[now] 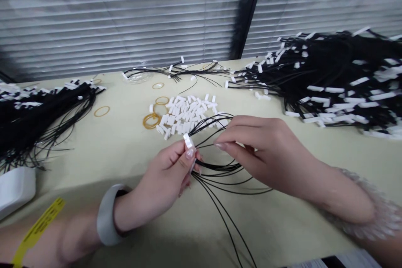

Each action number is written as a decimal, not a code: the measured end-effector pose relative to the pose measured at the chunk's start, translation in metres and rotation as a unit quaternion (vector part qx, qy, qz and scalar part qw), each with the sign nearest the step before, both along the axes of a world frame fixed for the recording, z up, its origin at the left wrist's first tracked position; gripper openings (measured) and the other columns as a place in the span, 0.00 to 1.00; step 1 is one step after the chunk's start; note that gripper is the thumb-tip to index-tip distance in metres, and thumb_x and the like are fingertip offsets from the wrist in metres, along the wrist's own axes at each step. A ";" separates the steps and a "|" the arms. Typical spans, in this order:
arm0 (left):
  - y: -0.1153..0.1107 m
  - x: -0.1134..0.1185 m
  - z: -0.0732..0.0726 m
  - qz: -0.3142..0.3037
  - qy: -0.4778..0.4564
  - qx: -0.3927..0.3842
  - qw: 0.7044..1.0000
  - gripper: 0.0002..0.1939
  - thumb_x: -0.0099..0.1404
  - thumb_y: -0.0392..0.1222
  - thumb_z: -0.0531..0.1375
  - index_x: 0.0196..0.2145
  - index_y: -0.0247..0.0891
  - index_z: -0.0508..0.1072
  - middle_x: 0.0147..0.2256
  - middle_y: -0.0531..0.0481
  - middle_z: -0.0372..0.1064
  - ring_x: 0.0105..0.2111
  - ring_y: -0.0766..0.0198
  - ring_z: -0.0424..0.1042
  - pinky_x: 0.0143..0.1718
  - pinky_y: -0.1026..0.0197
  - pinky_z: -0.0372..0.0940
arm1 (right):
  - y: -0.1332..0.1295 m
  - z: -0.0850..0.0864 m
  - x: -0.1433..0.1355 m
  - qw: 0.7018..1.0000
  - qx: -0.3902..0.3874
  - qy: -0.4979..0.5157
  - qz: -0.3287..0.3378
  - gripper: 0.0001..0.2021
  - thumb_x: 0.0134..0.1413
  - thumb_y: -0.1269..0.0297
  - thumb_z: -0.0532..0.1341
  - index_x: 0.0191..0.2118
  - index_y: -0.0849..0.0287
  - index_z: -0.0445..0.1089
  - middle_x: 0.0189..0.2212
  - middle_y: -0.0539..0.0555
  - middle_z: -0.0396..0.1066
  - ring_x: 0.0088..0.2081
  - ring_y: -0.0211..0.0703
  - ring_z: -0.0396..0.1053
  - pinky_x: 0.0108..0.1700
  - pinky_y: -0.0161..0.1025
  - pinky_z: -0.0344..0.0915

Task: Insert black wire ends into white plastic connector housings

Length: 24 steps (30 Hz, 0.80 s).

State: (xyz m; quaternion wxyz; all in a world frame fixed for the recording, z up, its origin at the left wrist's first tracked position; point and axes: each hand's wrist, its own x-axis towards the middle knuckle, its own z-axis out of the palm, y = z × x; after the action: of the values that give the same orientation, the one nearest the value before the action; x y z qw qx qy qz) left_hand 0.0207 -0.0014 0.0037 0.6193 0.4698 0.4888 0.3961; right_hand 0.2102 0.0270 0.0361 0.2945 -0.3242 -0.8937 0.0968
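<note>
My left hand pinches a small white plastic connector between thumb and fingers. Several thin black wires run out of it and fan to the right, two of them trailing down toward the front. To the right, my right hand has thumb and forefinger pressed together on one thin black wire that leads to the connector. Its other fingers are curled and partly hidden. Just beyond the hands lies a loose pile of white connectors.
Amber rubber bands lie left of the pile. A large heap of black wires with white connectors fills the right; another bundle lies left. Loose wired pieces run along the back, before window blinds. A white object stands at left.
</note>
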 end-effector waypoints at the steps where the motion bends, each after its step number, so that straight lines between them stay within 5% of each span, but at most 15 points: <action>1: 0.000 0.000 0.000 -0.005 0.003 0.002 1.000 0.12 0.60 0.48 0.57 0.27 0.36 0.67 0.21 0.55 0.63 0.13 0.76 0.53 0.12 0.72 0.48 | 0.000 -0.002 -0.002 1.000 0.002 -0.003 -0.002 0.08 0.54 0.73 0.54 0.30 0.62 0.69 0.25 0.50 0.66 0.28 0.32 0.61 0.31 0.31 0.57; 17: -0.003 -0.002 -0.002 -0.040 0.033 0.022 0.998 0.13 0.61 0.48 0.55 0.25 0.37 0.67 0.17 0.57 0.56 0.14 0.74 0.49 0.13 0.71 0.45 | -0.004 -0.017 -0.017 0.998 0.039 -0.049 -0.009 0.11 0.50 0.77 0.49 0.23 0.62 0.64 0.23 0.50 0.61 0.26 0.34 0.55 0.29 0.33 0.54; 24: -0.002 0.002 -0.003 0.021 -0.007 0.014 1.000 0.11 0.61 0.47 0.56 0.27 0.37 0.66 0.21 0.57 0.61 0.14 0.76 0.52 0.14 0.72 0.49 | -0.007 -0.008 -0.008 0.990 0.138 0.011 -0.019 0.09 0.48 0.78 0.53 0.31 0.61 0.68 0.33 0.55 0.65 0.36 0.40 0.59 0.39 0.38 0.58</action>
State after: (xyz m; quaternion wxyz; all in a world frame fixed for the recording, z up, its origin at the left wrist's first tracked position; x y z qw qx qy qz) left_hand 0.0223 -0.0034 0.0011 0.6073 0.4652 0.4886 0.4195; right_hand 0.2025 0.0205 0.0276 0.3477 -0.2967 -0.8889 -0.0297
